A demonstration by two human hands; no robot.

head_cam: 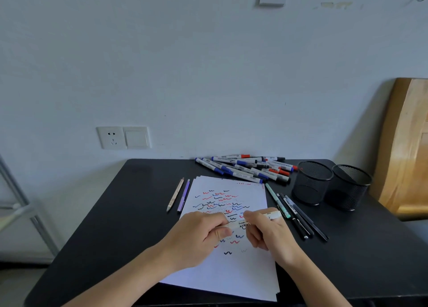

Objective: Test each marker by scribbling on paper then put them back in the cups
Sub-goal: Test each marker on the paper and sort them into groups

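Note:
Both hands hold one cream acrylic marker (273, 215) level above the white paper (234, 272), which is covered with red, blue and black scribbles. My left hand (201, 235) pinches the marker's left end. My right hand (266, 230) grips its middle, and the right end sticks out past the fingers. A pile of whiteboard markers (245, 167) with blue, red and black caps lies at the table's back. Two empty black mesh cups (311, 181) (349, 186) stand at the right.
Several dark pens and a mint pen (296, 214) lie right of the paper. A beige pen (175, 194) and a purple pen (183, 198) lie left of it. The black table (115, 214) meets the wall; a wooden board (407, 144) leans at right.

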